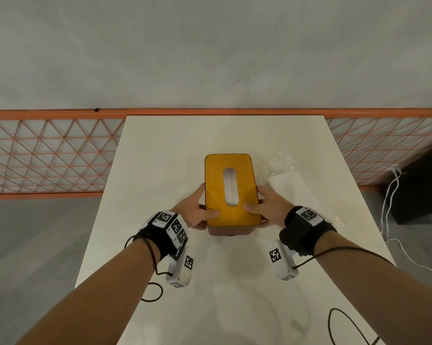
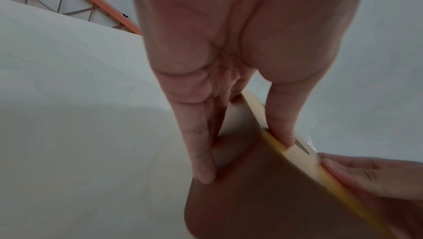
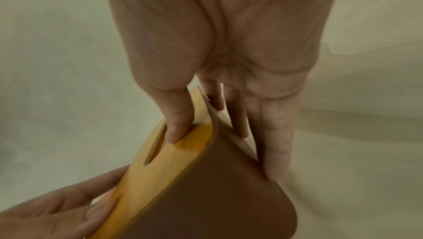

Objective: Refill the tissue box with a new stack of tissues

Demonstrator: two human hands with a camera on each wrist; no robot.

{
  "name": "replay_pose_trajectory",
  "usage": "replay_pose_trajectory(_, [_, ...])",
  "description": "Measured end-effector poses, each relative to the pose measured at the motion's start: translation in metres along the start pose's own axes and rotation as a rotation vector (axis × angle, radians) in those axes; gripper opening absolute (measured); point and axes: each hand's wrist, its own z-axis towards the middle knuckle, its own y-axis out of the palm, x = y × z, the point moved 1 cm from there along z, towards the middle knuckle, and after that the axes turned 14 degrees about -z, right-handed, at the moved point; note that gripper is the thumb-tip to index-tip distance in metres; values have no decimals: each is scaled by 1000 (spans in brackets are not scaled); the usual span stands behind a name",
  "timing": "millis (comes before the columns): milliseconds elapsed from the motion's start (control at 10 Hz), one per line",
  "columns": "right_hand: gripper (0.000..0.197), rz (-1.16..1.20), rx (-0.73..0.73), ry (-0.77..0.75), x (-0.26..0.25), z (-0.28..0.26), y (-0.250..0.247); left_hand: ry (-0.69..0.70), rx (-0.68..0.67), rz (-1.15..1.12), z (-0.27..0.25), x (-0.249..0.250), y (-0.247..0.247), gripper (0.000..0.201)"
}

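A brown tissue box [image 1: 231, 230] with a yellow wooden lid [image 1: 215, 185] sits mid-table, white tissue [image 1: 231, 185] showing through the lid's oval slot. My left hand [image 1: 197, 210] grips the box's left side, thumb on the lid [image 2: 297, 150] and fingers [image 2: 201, 152] down the brown wall [image 2: 263, 188]. My right hand [image 1: 267, 207] grips the right side the same way, thumb on the lid [image 3: 183, 152] near the slot, fingers [image 3: 274, 143] along the brown wall [image 3: 217, 197].
A crumpled clear plastic wrapper [image 1: 282, 168] lies just right of the box on the white table [image 1: 160, 158]. An orange lattice fence [image 1: 48, 155] runs behind the table. White cables [image 1: 391, 195] and a dark box [image 1: 421, 190] stand on the floor at right.
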Motion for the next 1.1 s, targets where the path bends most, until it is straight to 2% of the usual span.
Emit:
replay_pose_trajectory(100, [72, 33, -20, 46, 2, -2, 3, 5, 29, 80, -3, 6, 1, 98])
replay_pose_trajectory(200, [73, -76, 118, -25, -1, -2, 3, 189, 179, 298, -13, 11, 7, 100])
replay_pose_trajectory(300, [69, -423, 345, -259, -5, -4, 2, 320, 200, 605, -17, 10, 16, 85])
replay_pose_trajectory(400, [75, -740, 333, -364, -1, -1, 7, 294, 173, 867, -14, 7, 19, 77])
replay_pose_trajectory(500, [75, -934, 322, -324, 5, 4, 8, 294, 174, 955, -13, 9, 17, 78])
replay_pose_trajectory(700, [72, -1042, 347, -254, -7, 0, 6, 311, 225, 978, -19, 13, 20, 76])
replay_pose_trajectory(900, [75, -1156, 297, -215, -25, -7, 0, 271, 209, 967, -22, 21, 20, 77])
replay_pose_trajectory(1000, [68, -1114, 270, -249, -36, -12, -8, 299, 214, 897, -24, 27, 15, 68])
replay_pose_trajectory(1100, [57, -1073, 320, -307, -36, -15, -9, 377, 275, 791, -27, 28, 9, 55])
